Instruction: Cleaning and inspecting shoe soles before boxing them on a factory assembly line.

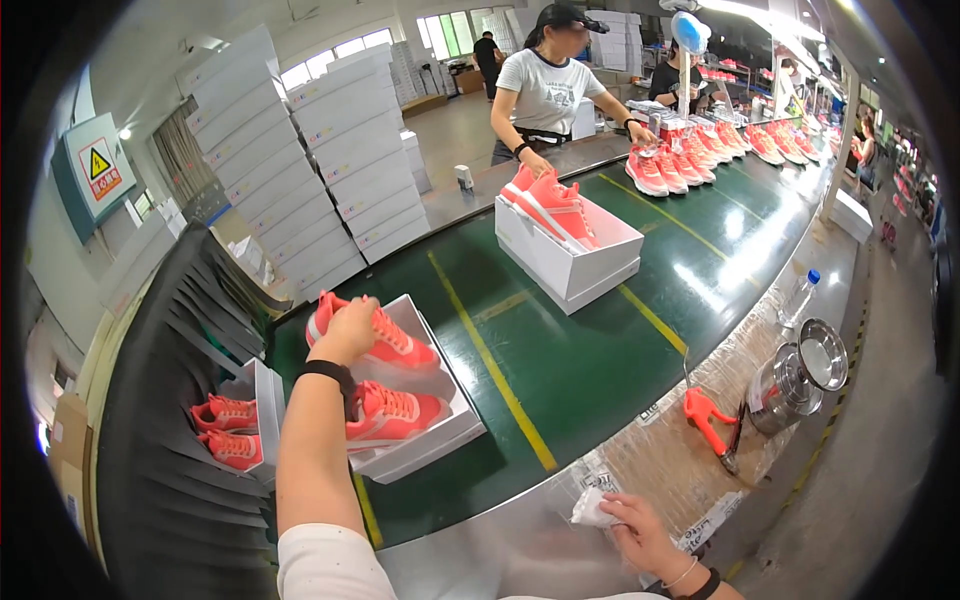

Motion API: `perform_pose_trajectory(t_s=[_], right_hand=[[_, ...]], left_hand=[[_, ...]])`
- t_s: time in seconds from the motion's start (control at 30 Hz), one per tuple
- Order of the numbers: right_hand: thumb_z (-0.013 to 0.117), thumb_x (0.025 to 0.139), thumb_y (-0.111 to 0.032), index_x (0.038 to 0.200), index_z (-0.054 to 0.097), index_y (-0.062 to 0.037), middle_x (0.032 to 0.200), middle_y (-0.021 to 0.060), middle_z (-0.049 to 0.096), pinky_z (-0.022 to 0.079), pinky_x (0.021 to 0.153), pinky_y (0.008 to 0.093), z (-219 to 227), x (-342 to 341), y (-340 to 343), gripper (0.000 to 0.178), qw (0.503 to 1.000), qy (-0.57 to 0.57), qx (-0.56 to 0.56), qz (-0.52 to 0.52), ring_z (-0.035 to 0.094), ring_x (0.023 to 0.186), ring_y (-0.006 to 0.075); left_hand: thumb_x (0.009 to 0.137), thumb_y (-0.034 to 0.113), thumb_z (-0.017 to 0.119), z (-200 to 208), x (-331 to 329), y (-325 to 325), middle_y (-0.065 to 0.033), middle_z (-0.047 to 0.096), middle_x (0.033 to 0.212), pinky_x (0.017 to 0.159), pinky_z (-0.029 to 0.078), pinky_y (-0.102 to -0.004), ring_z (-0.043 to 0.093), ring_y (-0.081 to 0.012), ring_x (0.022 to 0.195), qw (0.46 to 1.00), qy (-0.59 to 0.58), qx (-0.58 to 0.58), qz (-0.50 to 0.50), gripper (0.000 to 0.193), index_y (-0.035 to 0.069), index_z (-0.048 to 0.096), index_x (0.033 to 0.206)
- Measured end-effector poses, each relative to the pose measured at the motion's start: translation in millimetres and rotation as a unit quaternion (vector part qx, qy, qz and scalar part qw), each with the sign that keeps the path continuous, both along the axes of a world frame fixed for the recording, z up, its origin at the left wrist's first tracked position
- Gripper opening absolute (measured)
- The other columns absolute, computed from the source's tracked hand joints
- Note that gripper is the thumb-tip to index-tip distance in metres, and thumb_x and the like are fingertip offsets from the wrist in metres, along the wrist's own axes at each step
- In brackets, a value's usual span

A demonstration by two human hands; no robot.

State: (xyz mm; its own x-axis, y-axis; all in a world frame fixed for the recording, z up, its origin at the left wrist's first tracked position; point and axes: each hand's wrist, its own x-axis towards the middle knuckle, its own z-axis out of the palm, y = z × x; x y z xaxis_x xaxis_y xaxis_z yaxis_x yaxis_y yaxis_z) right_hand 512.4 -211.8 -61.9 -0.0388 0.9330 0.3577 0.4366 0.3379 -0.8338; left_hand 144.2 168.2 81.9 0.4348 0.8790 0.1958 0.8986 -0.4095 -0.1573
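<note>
My left hand (345, 332) is closed around the collar of a coral sneaker (400, 345), tilted over a white shoebox (430, 435). Its mate, another coral sneaker (395, 412), lies in the near side of that box. Down at the metal edge of the green conveyor belt, my right hand (640, 535) pinches a crumpled white cloth or tissue (593, 507). Farther along the belt, a co-worker's hand (535, 160) touches a pair of coral sneakers (560, 212) standing in a second white shoebox (570, 275).
Left of me, a shoebox with sneakers (228, 412) sits against dark strip curtains (180, 400). Tall stacks of white boxes (350, 140) rise behind the belt. At right are an orange-handled tool (706, 415), a metal pot (785, 390) and a bottle (797, 300). Rows of sneakers (690, 155) line the far belt.
</note>
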Motion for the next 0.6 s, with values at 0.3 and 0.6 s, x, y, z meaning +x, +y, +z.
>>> perform_pose_trajectory(t_s=[0.3, 0.6], right_hand=[[0.049, 0.075, 0.009, 0.116, 0.058, -0.0048, 0.120, 0.0170, 0.054, 0.041, 0.092, 0.0366, 20.9, -2.2, -12.9, 0.044, 0.997, 0.031, 0.057, -0.030, 0.052, 0.107, 0.0311], [0.055, 0.073, 0.004, 0.116, 0.059, -0.0108, 0.126, 0.0134, 0.050, 0.041, 0.090, 0.0392, 100.2, -32.0, -21.0, 0.046, 0.941, -0.162, 0.276, -0.107, 0.051, 0.109, 0.0291]], left_hand=[[0.082, 0.016, 0.062, 92.5, 40.1, -115.0, -0.0200, 0.058, 0.103, 0.075, 0.050, -0.0406, 0.062, -0.0337, 0.084, 0.932, -0.210, 0.274, -0.107, 0.037, 0.002, 0.049, 0.114], [0.097, 0.029, 0.042, -63.1, 136.4, -239.3, -0.0148, 0.059, 0.118, 0.091, 0.048, -0.0407, 0.059, -0.0265, 0.105, 0.345, -0.800, -0.488, 0.055, 0.039, -0.001, 0.051, 0.120]])
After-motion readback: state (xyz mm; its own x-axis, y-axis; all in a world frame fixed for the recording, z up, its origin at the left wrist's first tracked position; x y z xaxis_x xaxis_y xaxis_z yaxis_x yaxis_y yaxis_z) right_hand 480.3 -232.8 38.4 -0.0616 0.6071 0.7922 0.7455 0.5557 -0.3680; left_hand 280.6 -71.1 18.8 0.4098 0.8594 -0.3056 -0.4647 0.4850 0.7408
